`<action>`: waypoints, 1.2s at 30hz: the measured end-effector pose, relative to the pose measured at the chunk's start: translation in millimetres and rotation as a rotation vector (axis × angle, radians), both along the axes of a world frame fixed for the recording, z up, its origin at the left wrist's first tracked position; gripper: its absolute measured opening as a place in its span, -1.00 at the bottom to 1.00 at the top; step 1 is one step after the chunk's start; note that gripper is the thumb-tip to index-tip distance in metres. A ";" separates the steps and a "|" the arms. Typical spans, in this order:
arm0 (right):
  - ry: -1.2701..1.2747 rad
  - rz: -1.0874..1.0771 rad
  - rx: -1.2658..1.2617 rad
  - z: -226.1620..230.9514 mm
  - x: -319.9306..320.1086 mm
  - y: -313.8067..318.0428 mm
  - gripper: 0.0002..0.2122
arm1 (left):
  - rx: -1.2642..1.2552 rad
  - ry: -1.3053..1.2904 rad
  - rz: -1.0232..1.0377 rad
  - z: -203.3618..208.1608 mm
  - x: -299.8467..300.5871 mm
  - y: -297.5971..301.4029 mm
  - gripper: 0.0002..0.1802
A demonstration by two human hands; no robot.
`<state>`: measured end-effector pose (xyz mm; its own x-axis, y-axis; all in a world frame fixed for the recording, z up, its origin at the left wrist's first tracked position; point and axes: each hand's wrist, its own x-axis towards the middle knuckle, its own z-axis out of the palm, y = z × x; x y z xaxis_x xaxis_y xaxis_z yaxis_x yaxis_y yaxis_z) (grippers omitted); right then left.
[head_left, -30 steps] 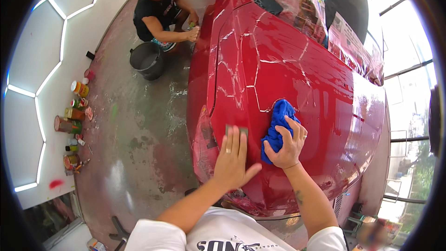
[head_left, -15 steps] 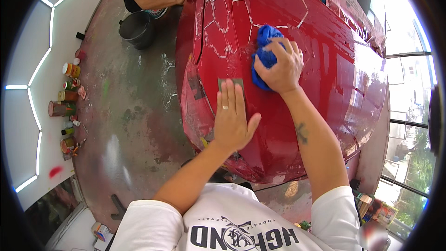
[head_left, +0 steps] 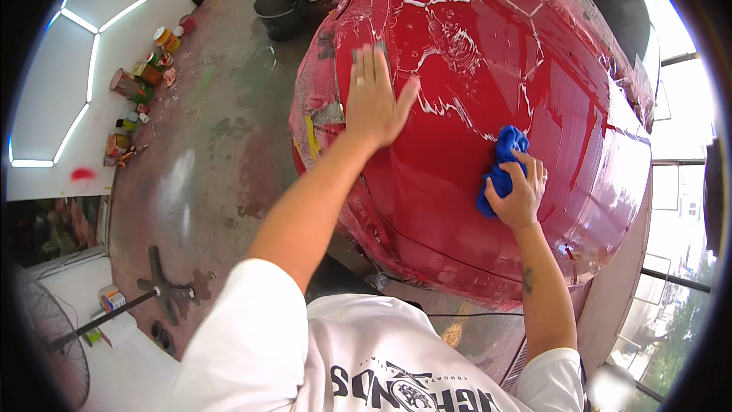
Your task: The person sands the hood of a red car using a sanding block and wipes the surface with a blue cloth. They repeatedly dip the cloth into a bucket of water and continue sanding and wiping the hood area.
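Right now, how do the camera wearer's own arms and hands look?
Left hand and right hand are bare; the left wears a pale ring on one finger. White short sleeves leave both forearms uncovered. The right forearm carries a small dark tattoo.

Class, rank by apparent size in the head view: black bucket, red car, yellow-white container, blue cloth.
1. Red car
2. Black bucket and blue cloth: too alike to rank; the cloth is partly covered
3. Yellow-white container
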<state>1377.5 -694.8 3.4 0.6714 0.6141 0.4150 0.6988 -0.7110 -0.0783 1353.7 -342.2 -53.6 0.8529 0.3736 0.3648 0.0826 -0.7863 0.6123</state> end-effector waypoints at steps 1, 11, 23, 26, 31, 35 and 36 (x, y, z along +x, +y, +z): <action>-0.010 -0.025 -0.002 -5.1 -8.7 -16.2 -0.66 | -0.014 -0.015 -0.015 -8.9 -43.1 -33.6 0.09; -0.108 -0.023 0.004 -19.2 -16.3 -26.2 -0.61 | -0.062 -0.053 0.049 -53.2 -155.5 -148.7 0.11; -0.123 -0.002 -0.003 -26.4 -16.2 -27.4 -0.62 | -0.142 -0.023 0.252 -44.5 -137.8 -141.6 0.11; -0.123 -0.023 -0.018 -24.8 -10.6 -33.2 -0.62 | -0.150 -0.009 0.222 -50.5 -181.8 -214.5 0.11; -0.095 -0.033 0.006 -22.7 -14.1 -30.5 -0.63 | -0.169 0.074 0.178 -57.2 -193.1 -198.4 0.15; -0.117 -0.025 -0.001 -24.3 -13.2 -33.7 -0.62 | -0.198 0.111 0.105 -73.6 -220.0 -225.4 0.16; -0.120 -0.023 -0.005 -23.6 -13.9 -34.4 -0.61 | -0.199 0.111 0.097 -75.5 -224.1 -226.0 0.16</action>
